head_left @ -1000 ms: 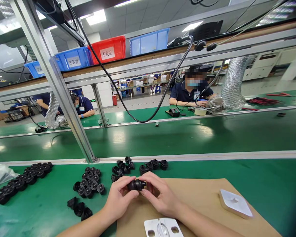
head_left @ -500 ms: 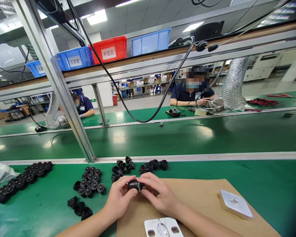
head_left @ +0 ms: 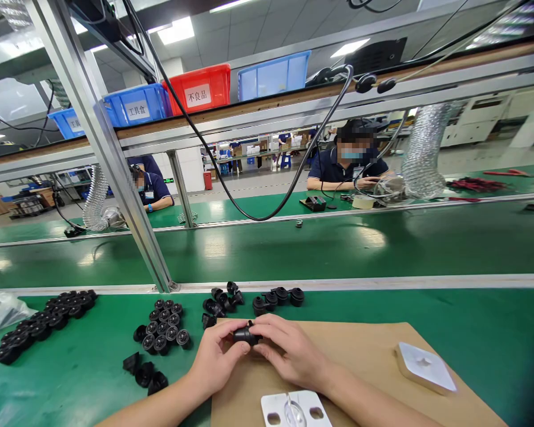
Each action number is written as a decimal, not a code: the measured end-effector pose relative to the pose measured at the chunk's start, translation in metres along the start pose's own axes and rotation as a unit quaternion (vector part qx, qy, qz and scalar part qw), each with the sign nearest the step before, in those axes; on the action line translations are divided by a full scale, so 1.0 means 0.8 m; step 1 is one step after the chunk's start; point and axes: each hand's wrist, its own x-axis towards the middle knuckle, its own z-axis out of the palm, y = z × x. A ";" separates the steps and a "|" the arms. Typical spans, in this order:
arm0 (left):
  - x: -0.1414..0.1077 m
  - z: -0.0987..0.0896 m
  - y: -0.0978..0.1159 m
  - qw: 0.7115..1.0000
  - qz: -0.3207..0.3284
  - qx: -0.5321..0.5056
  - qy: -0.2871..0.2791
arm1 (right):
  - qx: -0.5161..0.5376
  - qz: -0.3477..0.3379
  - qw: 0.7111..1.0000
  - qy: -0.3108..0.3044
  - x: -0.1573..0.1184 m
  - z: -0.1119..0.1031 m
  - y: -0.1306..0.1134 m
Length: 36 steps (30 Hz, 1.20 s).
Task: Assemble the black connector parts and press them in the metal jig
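Between the fingertips of both hands is a small black plastic part (head_left: pixel 245 335), held above the brown board (head_left: pixel 360 356). My left hand (head_left: pixel 218 356) pinches its left end, while my right hand (head_left: pixel 289 347) grips the right end; the fingers hide both ends. Just beyond the hands lie a loose cluster of black parts (head_left: pixel 220 302) and a short row of round black parts (head_left: pixel 278 298). Nearer to me, a white plate with cut-outs (head_left: pixel 276 406) rests on the board, cut off by the bottom edge.
Round black parts (head_left: pixel 162 326) stand grouped on the green bench at left, with several cup-like ones (head_left: pixel 145 372) closer. A longer batch (head_left: pixel 44 323) lies farther left by a clear bag (head_left: pixel 2 311). A white block (head_left: pixel 425 366) sits at right. A metal post (head_left: pixel 111 160) rises behind.
The black part has turned between my fingers: a projection that pointed down at its right end now points up. Both hands stay in nearly the same place.
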 end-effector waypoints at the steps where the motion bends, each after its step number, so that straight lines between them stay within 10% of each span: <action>1: 0.000 0.000 0.002 1.000 0.003 -0.004 -0.007 | -0.005 0.011 1.000 -0.007 0.001 -0.001 0.000; 12: -0.006 0.002 0.002 0.996 0.026 0.079 0.018 | -0.089 0.013 0.995 -0.050 0.001 -0.006 -0.011; 17: -0.006 0.000 -0.003 0.987 0.119 0.107 0.024 | -0.014 0.142 0.987 -0.076 0.002 0.002 -0.014; 21: -0.004 0.000 -0.007 0.994 0.068 0.079 0.024 | 0.070 0.208 0.973 -0.067 0.007 0.005 -0.014; 24: -0.004 0.001 -0.008 0.999 0.008 0.037 0.005 | 0.071 0.213 0.973 -0.047 0.008 0.003 -0.012; 36: -0.009 -0.004 0.001 0.992 0.100 0.070 0.039 | 0.062 0.203 0.977 -0.031 0.007 -0.002 -0.011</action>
